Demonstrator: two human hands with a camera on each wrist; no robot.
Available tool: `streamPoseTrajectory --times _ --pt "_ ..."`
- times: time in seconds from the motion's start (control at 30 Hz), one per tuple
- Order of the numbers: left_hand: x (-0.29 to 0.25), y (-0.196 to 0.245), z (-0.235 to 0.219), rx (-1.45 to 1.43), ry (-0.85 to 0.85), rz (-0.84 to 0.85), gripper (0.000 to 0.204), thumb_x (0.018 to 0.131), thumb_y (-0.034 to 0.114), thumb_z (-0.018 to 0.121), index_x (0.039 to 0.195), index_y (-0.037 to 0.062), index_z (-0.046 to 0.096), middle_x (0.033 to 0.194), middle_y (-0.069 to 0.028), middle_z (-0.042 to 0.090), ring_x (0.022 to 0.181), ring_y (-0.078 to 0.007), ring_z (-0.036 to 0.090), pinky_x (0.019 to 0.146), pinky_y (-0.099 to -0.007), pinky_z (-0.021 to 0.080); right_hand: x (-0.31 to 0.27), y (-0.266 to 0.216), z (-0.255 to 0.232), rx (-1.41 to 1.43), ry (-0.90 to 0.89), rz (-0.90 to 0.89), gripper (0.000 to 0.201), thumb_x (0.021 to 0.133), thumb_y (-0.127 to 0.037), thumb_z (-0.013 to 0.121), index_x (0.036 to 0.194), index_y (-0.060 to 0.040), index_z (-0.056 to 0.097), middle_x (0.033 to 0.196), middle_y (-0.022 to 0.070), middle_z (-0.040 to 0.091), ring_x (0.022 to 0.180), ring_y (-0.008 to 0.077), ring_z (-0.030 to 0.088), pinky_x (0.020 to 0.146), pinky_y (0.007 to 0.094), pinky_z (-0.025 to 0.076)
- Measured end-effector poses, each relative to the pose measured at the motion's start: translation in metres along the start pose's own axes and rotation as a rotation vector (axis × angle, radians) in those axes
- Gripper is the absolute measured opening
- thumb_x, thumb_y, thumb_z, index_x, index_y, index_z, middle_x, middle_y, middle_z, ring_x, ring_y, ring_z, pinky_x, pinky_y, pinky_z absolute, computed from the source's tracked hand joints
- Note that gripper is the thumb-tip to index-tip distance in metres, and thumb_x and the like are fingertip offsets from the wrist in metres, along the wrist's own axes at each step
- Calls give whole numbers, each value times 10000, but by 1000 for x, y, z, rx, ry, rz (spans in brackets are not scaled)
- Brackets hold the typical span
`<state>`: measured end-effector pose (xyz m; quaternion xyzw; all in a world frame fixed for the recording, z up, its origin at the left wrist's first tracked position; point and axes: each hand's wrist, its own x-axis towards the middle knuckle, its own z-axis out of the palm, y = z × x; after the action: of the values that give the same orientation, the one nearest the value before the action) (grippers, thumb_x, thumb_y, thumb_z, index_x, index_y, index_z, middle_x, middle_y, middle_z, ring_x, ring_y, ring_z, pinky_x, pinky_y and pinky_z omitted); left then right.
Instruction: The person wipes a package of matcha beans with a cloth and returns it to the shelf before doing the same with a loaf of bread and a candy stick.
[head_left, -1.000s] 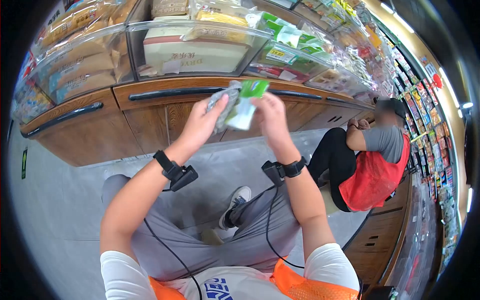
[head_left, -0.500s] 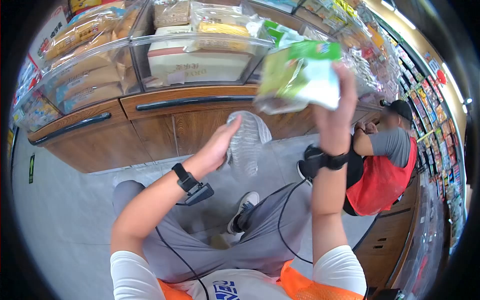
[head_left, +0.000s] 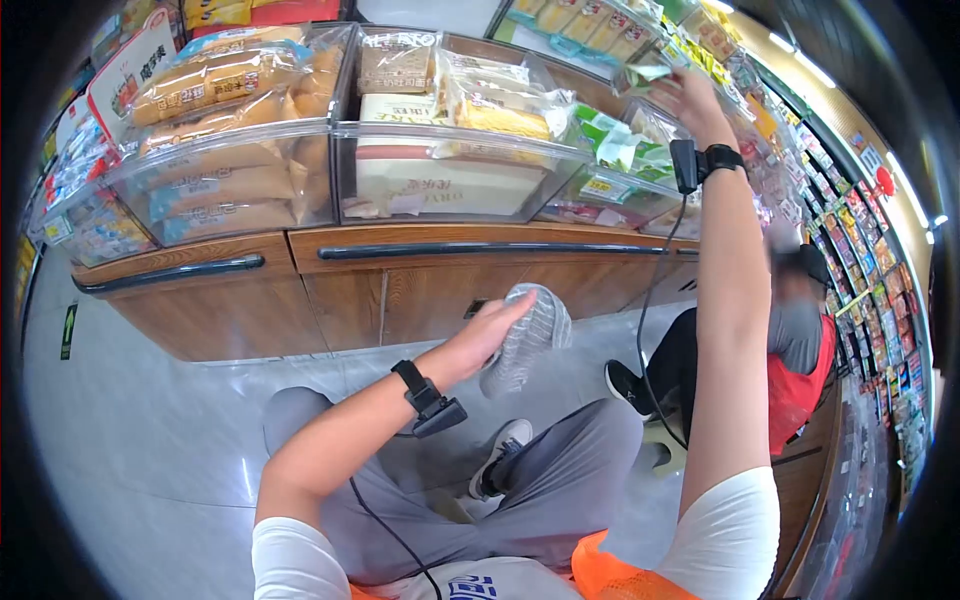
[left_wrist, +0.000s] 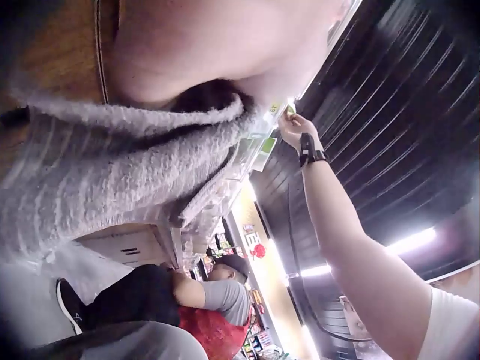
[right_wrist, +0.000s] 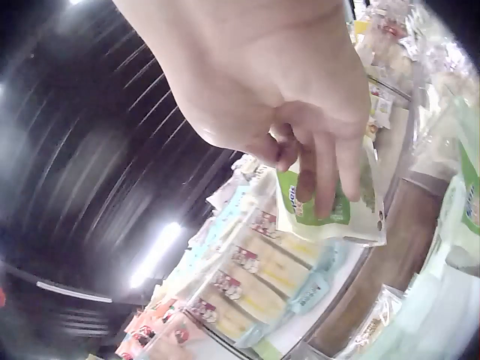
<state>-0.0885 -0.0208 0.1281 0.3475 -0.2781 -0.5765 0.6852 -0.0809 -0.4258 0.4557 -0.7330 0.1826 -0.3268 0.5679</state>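
Note:
My left hand (head_left: 470, 345) grips a folded grey striped cloth (head_left: 530, 345), held over the floor in front of the wooden cabinet. In the left wrist view the cloth (left_wrist: 127, 172) looks like terry fabric and hangs from under the hand. My right hand (head_left: 690, 105) is stretched out over the shelf at upper right. Its fingers pinch a green and white snack packet (right_wrist: 367, 221), seen in the right wrist view above the display bins. Beyond the packet sit rows of wrapped bread (right_wrist: 255, 277). More green and white packets (head_left: 610, 140) lie in the bin nearer me.
Clear plastic bins (head_left: 440, 185) with bagged bread stand along the cabinet (head_left: 450, 295), which has a dark bar handle. A person in a red vest (head_left: 795, 380) sits close by on the right. Cables hang from my wrist straps (head_left: 715, 160).
My right hand has carried the packet away from the cloth, up and over to the far shelf at the right. My left hand keeps the cloth, now lower and further right in view.

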Motion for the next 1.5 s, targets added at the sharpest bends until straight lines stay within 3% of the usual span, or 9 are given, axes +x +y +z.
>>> streamPoseTrajectory --times 0.1,0.13,0.3,0.53,0.73,0.93,1.37,1.47,1.5 --pt "-3 2 -7 -7 -75 -16 487 1088 442 515 1272 15 661 1221 -56 702 1101 -123 652 981 -294 498 43 65 -26 -28 -34 220 315 1065 -156 431 1262 76 511 1324 317 601 1197 398 644 1013 491 558" --pt "-3 2 -7 -20 -89 -4 483 1088 438 516 1271 15 662 1223 -57 702 1102 -122 652 980 -294 498 -2 54 7 -11 182 288 338 1067 -155 432 1311 57 527 1322 279 626 1201 358 657 1006 486 547" --pt "-9 14 -12 -41 -75 14 474 1089 428 519 1257 11 670 1208 -60 710 1080 -120 663 963 -292 507 -21 41 -10 -265 48 330 277 1028 -207 566 1192 -7 664 1273 106 706 1133 239 700 899 374 545" --pt "-9 24 -18 -26 -42 69 485 1086 441 519 1237 11 684 1182 -61 725 1050 -123 675 951 -288 511 -42 -1 28 -511 -90 -98 351 985 -297 673 1242 -57 666 1182 65 714 1042 177 681 892 313 536" --pt "-12 28 -14 6 -20 91 485 1087 443 517 1225 13 691 1176 -59 726 1057 -122 670 958 -287 504 -95 -36 128 -860 -581 -602 389 1018 -317 650 1309 -60 648 1214 35 693 1092 120 633 955 290 509" --pt "-12 27 -14 40 -12 129 488 1084 445 523 1222 10 694 1175 -57 724 1052 -121 658 948 -291 501 -131 -46 208 -998 -872 -587 443 1023 -327 641 1396 -91 592 1354 62 633 1242 181 596 1084 362 473" --pt "-24 24 -5 108 -147 161 544 1078 475 526 1241 -23 672 1191 -51 697 1060 -113 622 956 -284 481 -108 -75 338 -883 -972 -881 665 990 -449 671 1513 -87 476 1455 147 571 1306 272 600 1044 380 515" --pt "-36 36 -1 161 -107 186 568 1070 498 531 1236 -27 672 1204 -65 696 1080 -124 619 979 -287 468 -170 -101 372 -888 -860 -839 454 1003 -314 680 1355 -36 608 1252 148 677 1147 213 636 972 329 503" --pt "-36 35 0 170 -76 192 577 1067 503 532 1243 -29 669 1210 -71 696 1092 -131 617 988 -290 464 -179 -107 382 -937 -889 -800 600 990 -359 692 1469 -56 495 1367 183 613 1236 266 608 1038 346 491"
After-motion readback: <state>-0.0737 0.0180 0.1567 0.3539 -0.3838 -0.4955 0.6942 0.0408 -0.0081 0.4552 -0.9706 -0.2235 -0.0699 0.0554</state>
